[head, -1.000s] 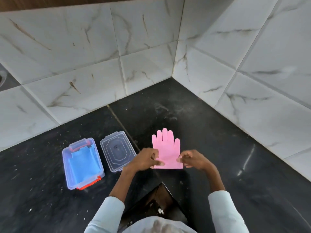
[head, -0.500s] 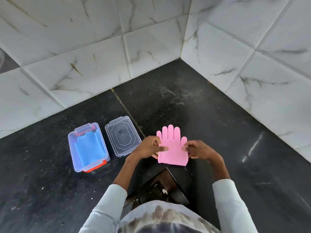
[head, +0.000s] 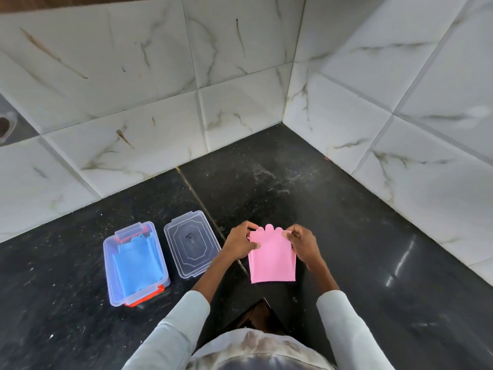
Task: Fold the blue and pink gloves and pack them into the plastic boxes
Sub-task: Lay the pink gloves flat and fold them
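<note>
A pink glove [head: 272,257] lies on the black counter, its cuff end folded up over the palm so only the fingertips show at the top. My left hand [head: 240,243] pinches the folded edge at its upper left corner. My right hand [head: 302,243] pinches the upper right corner. To the left stands a clear plastic box [head: 109,265] with orange clips, and a folded blue glove [head: 137,265] lies inside it. Its clear lid [head: 190,244] lies flat between the box and my left hand.
White marble-look tiled walls meet in a corner behind the black counter [head: 346,236]. The counter's front edge forms a notch [head: 262,313] right below the pink glove. A dark round object [head: 4,126] shows at the far left edge.
Both hands have folded the pink glove's cuff end upward over the palm and fingers; before, the glove lay open with all its fingers showing. The camera view has shifted slightly.
</note>
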